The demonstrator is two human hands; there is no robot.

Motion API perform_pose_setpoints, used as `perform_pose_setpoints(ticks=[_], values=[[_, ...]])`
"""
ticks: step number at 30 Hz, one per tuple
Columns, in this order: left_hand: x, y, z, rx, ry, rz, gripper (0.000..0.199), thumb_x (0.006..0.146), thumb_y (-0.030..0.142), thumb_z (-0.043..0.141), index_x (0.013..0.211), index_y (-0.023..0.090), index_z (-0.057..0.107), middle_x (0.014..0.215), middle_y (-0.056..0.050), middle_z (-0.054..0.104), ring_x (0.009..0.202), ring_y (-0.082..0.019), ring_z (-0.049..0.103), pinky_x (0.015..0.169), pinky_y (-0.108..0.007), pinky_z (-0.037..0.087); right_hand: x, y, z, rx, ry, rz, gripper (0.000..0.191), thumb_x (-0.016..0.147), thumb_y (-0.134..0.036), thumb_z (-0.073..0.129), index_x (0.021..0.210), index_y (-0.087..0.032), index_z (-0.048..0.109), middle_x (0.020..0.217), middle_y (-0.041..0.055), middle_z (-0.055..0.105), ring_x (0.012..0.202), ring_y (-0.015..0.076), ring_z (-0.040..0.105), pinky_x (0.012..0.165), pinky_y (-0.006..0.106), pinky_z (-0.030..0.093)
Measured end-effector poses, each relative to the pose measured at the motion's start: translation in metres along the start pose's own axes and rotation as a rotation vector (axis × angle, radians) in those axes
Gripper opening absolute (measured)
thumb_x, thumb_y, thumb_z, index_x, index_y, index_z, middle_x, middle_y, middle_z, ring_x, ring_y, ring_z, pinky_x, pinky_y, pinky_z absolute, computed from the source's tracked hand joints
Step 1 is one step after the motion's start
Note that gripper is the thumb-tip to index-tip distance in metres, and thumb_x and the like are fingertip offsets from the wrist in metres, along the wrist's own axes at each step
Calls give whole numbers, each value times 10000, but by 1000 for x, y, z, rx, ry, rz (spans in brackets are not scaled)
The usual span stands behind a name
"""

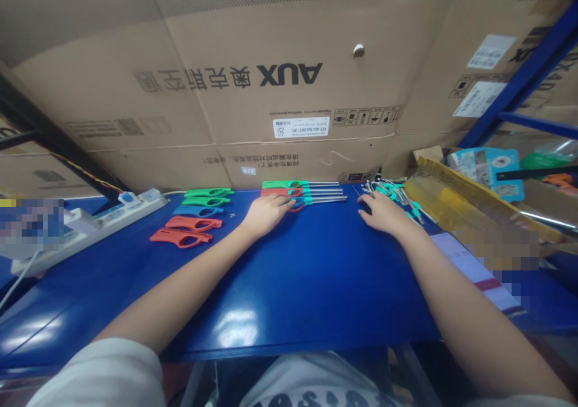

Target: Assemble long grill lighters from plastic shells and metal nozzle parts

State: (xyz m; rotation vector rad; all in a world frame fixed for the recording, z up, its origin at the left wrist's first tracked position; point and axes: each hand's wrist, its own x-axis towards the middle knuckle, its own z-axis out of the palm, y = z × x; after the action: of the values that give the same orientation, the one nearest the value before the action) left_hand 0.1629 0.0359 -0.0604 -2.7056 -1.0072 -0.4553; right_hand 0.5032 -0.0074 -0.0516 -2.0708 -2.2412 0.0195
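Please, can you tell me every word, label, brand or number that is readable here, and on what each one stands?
"AUX": large black letters, upside down, on the cardboard carton.
"奥克斯空调": upside down, beside "AUX" on the same carton.
"25": on the white label, upside down.
The label's other print, the carton's other markings, the teal card and the shirt: too small, blurred or cut off to read.

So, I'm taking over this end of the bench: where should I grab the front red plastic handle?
Probably best to come down from above and pinch the red plastic handle across its solid, narrower right end. It lies flat on the blue workbench with an open loop through its body, so that end looks firmest. The orange-red handle sits close behind, leaving little room on the far side.
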Motion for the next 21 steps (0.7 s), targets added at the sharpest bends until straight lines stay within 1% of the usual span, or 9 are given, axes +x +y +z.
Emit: perform_pose_setpoints(ticks=[4, 8, 11, 13, 15, 17, 19, 20, 21], values=[[0, 1, 2, 4, 27, -13, 335, 984, 177, 485, 1257, 187, 679, 1249, -129, 706, 1106, -258, 666, 915, -382, 546, 0, 1, 1, 4, 13, -10, 385, 937, -280, 538, 1287, -146, 628, 1257, 204, 588, 1184, 348, 587, 1001, 427, 460], [1, 4, 4, -10, 61, -26, 312, 992, 234, 491, 1212, 180, 706, 1206, -127, 724, 1060, -265, 686, 913, -398, 557, 0, 1, 3, 4, 25, -11, 376, 931, -279, 542, 1271, -150, 639, 1241, 204, 593, 1161, 349, 597, 992, 430, 465], [1, 6, 3, -34, 85, -41, 305, 977, 268, 534, 1216, 183, 703, 1217, -117, 722, 1085, -267, 681, 933, -399, 556, 0, 1, 5, 11, 46, -9, 378, 922, -284, 541, 1260, -154, 646, 1223, 204, 595, 1142, 354, 598, 980, 442, 470], [0, 9, -3, -51, 107, -66, 338, 968, 292, 558, 1263, 177, 677, 1253, -117, 706, 1140, -272, 660, 960, -400, 547, 0, 2, 6, 13, 79, 12, 413, 919, -307, 534, 1294, -164, 626, 1251, 214, 572, 1162, 382, 574, 964, 477, 472], [-1, 11, -11, -66, 123, -97, 374, 964, 310, 566, 1297, 166, 654, 1292, -115, 685, 1202, -269, 626, 1001, -392, 525, 3, 3, 7, 31, 160, 28, 453, 918, -340, 525, 1337, -183, 592, 1297, 213, 540, 1198, 402, 540, 960, 511, 468], [-5, 10, -23, -82, 120, -122, 355, 958, 295, 563, 1274, 173, 668, 1288, -100, 684, 1195, -252, 620, 1007, -369, 514, 6, 3, 7, 106, 314, -2, 452, 903, -354, 533, 1320, -192, 593, 1272, 190, 555, 1191, 380, 545, 976, 513, 467], [-13, 4, -37, -91, 97, -150, 329, 943, 308, 573, 1226, 194, 694, 1236, -88, 702, 1141, -254, 631, 996, -379, 509, 9, 1, 6, 218, 489, -66, 399, 877, -332, 546, 1233, -176, 634, 1177, 168, 603, 1129, 336, 588, 990, 485, 477], [-18, -2, -45, -98, 66, -183, 328, 934, 324, 576, 1213, 203, 700, 1231, -89, 700, 1137, -264, 626, 997, -392, 500, 9, -1, 5, 270, 558, -97, 362, 865, -314, 549, 1180, -172, 653, 1125, 158, 624, 1082, 317, 611, 981, 469, 489], [-26, -9, -53, -124, -18, -269, 325, 924, 348, 581, 1196, 220, 703, 1240, -84, 690, 1153, -266, 611, 1019, -394, 477, 10, -3, 4, 311, 602, -119, 324, 858, -297, 546, 1133, -173, 666, 1084, 149, 640, 1027, 299, 631, 957, 455, 506]])
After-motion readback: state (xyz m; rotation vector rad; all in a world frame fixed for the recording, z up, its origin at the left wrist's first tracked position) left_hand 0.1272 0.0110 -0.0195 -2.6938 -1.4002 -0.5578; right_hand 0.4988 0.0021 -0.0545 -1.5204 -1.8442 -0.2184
